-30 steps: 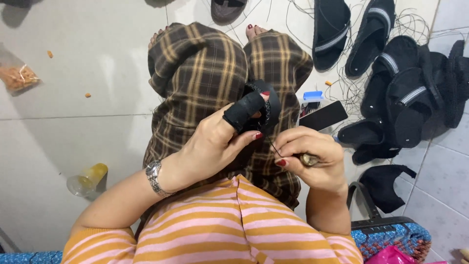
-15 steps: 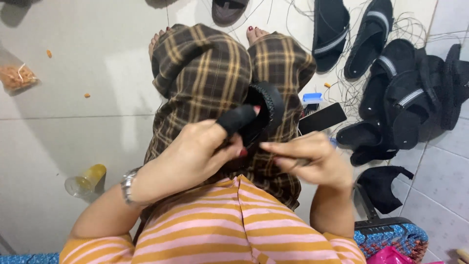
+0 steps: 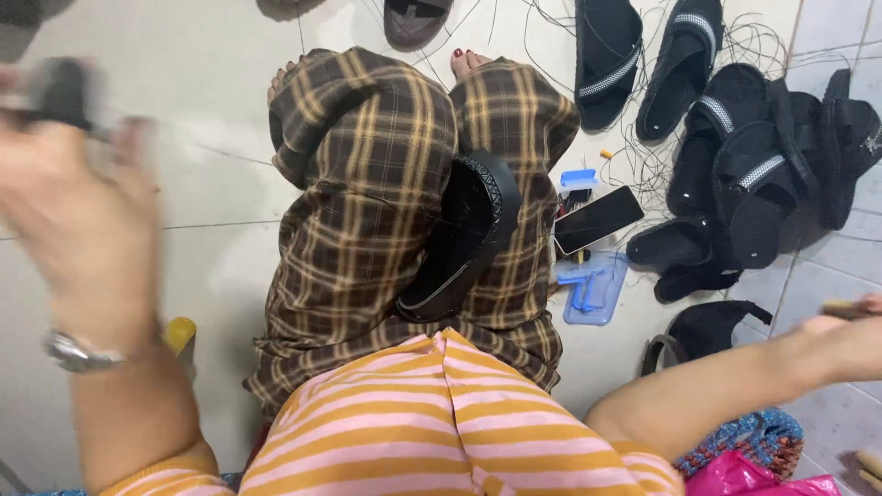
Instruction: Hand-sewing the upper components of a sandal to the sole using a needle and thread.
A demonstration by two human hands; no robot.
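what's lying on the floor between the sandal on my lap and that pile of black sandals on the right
In the head view, between the lap sandal and the sandal pile lie a dark phone, a small blue box and a clear blue case.

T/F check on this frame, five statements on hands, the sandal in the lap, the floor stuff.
1. A black sandal lies in the lap on the plaid trousers. True.
2. Both hands are clasped together over the lap. False: the left hand is raised far left and the right hand is out at the right edge.
3. The left wrist bears a wristwatch. True.
4. The smartphone lies in the lap. False: it lies on the floor, right of the legs.
5. More black sandals lie on the floor at right. True.
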